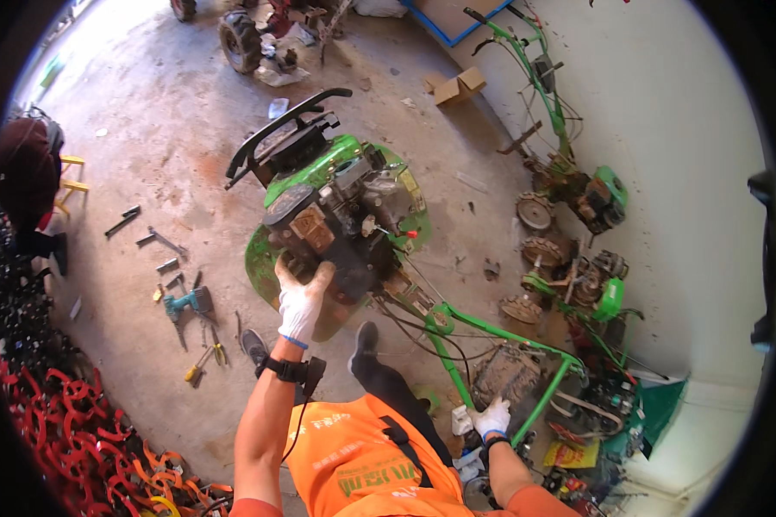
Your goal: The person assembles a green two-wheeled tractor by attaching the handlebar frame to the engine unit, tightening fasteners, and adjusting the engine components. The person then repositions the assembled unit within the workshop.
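A green walk-behind machine (328,164) with an exposed, dirty engine (353,207) and a black front bar (289,129) stands in front of me. My left hand (302,297), in a white work glove, reaches to the engine's near side. Its thumb and fingers are spread against the dark parts there. The machine's green handlebar (513,340) runs back toward my right side. My right hand (491,419), also gloved, is low beside the handlebar's near end, next to a small white object (461,420). Its fingers are partly hidden, so what they touch is unclear.
On the floor to the left lie a teal cordless drill (188,303), screwdrivers (200,365) and several metal tools (162,241). Red curved blades (69,422) are heaped at lower left. Other green machines (608,202) line the right wall. A person (30,172) is at far left.
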The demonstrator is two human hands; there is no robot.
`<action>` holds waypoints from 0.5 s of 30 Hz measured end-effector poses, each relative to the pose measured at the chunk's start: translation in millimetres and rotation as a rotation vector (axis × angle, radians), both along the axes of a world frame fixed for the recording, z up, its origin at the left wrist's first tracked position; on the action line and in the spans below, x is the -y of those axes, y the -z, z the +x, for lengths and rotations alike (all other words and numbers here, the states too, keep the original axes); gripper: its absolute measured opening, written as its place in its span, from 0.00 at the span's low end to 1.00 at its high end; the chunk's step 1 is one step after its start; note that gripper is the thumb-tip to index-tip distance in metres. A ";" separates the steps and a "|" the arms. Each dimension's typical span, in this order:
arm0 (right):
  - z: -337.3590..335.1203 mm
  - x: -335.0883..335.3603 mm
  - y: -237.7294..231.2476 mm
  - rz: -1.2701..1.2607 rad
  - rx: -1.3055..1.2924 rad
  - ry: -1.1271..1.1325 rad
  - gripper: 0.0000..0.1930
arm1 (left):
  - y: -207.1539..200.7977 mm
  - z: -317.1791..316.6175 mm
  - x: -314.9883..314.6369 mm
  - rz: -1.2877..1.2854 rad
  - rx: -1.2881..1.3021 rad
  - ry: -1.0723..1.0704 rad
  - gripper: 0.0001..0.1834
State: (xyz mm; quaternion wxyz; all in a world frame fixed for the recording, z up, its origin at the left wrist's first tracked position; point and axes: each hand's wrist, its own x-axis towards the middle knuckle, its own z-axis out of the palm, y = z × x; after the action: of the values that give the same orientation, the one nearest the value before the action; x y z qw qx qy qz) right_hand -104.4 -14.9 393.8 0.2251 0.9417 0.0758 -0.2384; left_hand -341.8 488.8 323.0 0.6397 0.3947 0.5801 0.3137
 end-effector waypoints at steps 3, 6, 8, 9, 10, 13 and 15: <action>5.4 33.8 -3.0 0.164 0.010 -0.165 0.37 | 6.3 28.3 1.5 0.045 0.038 -0.139 0.62; 0.6 96.7 -11.8 0.224 0.018 0.001 0.38 | 11.8 41.8 2.5 0.085 0.096 -0.132 0.55; -1.2 145.4 -3.8 0.429 -0.124 0.144 0.40 | 13.3 45.7 1.0 0.096 0.166 -0.158 0.53; 7.3 166.1 11.1 0.511 -0.198 0.176 0.38 | 13.5 45.0 -0.3 0.148 0.177 -0.165 0.52; 12.9 189.3 26.1 0.416 -0.244 0.100 0.38 | 13.9 45.7 0.2 0.169 0.241 -0.199 0.51; 20.2 256.0 76.8 0.316 -0.550 -0.007 0.36 | 15.3 44.7 -3.1 0.112 0.171 -0.198 0.52; 25.6 292.0 106.3 0.232 -0.764 -0.052 0.36 | 15.4 45.3 -3.3 0.082 0.062 -0.222 0.52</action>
State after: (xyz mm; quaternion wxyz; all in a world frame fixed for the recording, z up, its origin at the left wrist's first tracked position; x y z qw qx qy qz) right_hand -78.8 -306.9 287.6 0.0786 0.8021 0.2043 -0.5556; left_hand -296.5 492.1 307.6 0.6019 0.3439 0.5869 0.4182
